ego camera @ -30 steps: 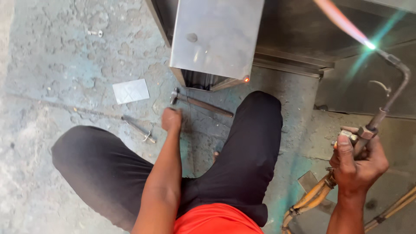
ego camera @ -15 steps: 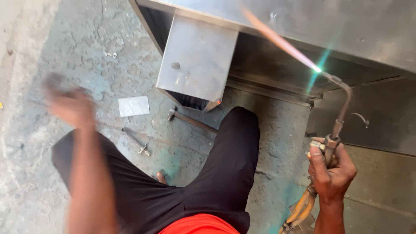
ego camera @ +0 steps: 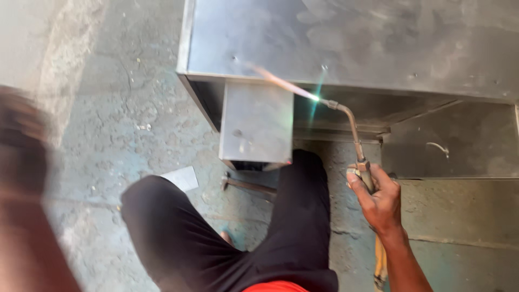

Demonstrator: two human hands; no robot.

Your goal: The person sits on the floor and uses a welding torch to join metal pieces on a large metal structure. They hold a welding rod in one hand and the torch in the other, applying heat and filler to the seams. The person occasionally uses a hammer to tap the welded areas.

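Steel sheet-metal cabinet [ego camera: 378, 43] lies on the concrete floor [ego camera: 108, 135], a smaller metal box [ego camera: 257, 127] standing against its front. The right hand [ego camera: 378, 203] has its fingers closed around the handle of a lit gas torch [ego camera: 351, 127], whose flame reaches toward the cabinet's edge. The left hand [ego camera: 21, 146] is a blur at the frame's left; its grip cannot be told. A hammer [ego camera: 246, 185] lies by the black-trousered knees.

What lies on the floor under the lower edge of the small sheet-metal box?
A hammer lies on the concrete floor, head showing just below the small grey sheet-metal box. Its handle end disappears behind the black-trousered knee. The box's dark underside is hidden.
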